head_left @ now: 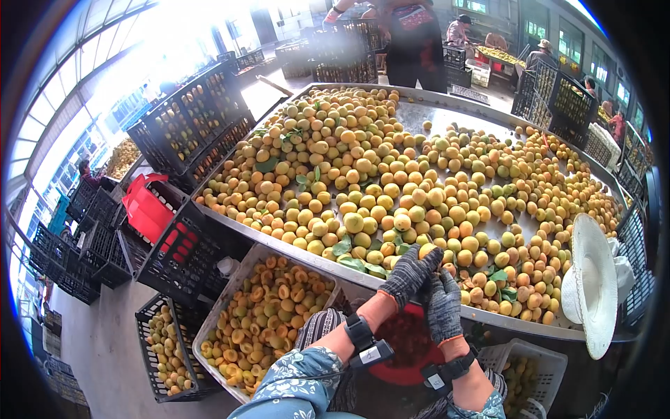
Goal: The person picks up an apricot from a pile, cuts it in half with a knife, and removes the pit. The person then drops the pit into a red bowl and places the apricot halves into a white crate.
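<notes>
Both my hands wear dark knit gloves with orange cuffs and meet at the near edge of a big metal table (447,115) heaped with yellow-orange apricots (363,174). My left hand (410,274) is closed around one apricot, which shows between its fingers. My right hand (444,304) presses against it from the right; what it holds is hidden. Below both hands sits a red bowl (405,366) with dark pits in it. Black bands with small devices wrap both my wrists.
A white tray (264,318) of halved apricots lies at lower left. Black crates (188,126) of fruit are stacked along the left, and a white basket (527,366) sits at lower right. A person in a white hat (592,283) works at the right; others stand at the far end.
</notes>
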A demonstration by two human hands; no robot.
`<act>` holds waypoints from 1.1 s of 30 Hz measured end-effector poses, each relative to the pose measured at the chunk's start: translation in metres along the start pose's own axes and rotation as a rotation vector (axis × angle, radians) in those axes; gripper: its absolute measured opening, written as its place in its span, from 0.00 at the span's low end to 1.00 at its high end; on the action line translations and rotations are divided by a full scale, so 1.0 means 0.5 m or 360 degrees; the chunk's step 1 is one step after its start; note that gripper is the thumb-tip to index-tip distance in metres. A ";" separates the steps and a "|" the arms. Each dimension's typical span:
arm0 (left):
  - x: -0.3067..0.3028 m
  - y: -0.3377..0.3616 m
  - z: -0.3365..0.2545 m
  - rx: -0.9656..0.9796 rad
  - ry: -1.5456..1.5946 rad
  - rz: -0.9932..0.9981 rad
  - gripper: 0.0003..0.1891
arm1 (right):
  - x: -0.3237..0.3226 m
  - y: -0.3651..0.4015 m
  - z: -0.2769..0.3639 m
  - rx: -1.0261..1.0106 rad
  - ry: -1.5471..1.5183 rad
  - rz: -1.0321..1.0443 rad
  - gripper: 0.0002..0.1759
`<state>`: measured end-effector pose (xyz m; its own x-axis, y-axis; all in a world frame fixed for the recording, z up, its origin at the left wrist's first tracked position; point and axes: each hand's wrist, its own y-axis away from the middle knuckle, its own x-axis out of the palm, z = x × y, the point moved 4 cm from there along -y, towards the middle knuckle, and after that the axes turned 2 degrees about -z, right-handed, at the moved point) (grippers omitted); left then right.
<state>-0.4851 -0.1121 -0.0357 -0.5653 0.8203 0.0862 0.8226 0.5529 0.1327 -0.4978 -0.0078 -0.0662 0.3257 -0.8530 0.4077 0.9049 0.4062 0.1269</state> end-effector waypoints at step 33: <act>-0.005 -0.022 0.002 -0.0148 0.0499 0.0138 0.20 | 0.010 0.024 0.096 -0.0344 0.1527 -0.0015 0.19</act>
<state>-0.4925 -0.1199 -0.0384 -0.4968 0.7709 0.3986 0.8674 0.4558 0.1997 -0.4985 0.0087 -0.0194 0.3158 -0.7987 -0.5122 0.9081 0.4109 -0.0808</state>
